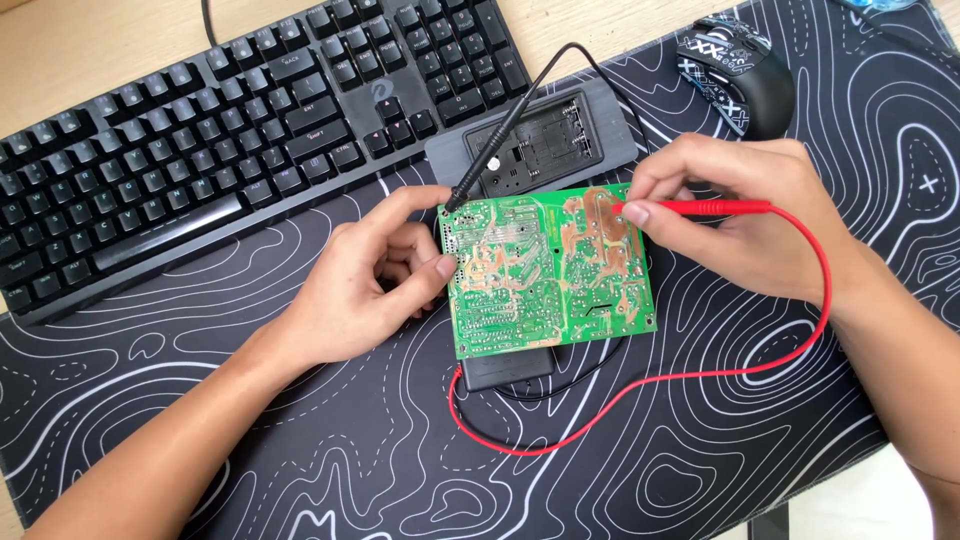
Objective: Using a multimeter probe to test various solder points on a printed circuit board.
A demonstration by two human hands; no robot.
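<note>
Head view: left hand [350, 290] fingers pinch black probe [495, 135], right hand [745, 215] fingers pinch red probe [700, 208] on flat green circuit board [545, 270].

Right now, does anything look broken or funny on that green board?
Yes. The green board has brownish, scorched-looking patches near its top right, under the red probe. It also sits tilted on a black box, not flat on the mat.

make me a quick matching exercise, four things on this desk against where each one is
Things:
1. black probe
2. red probe
3. green circuit board
4. mouse

Places:
A. top right of the desk mat
B. in the right hand
C. between the two hands
D. in the left hand, tip at the board's upper left corner

Pairs: 1-D, 2-B, 3-C, 4-A
</note>
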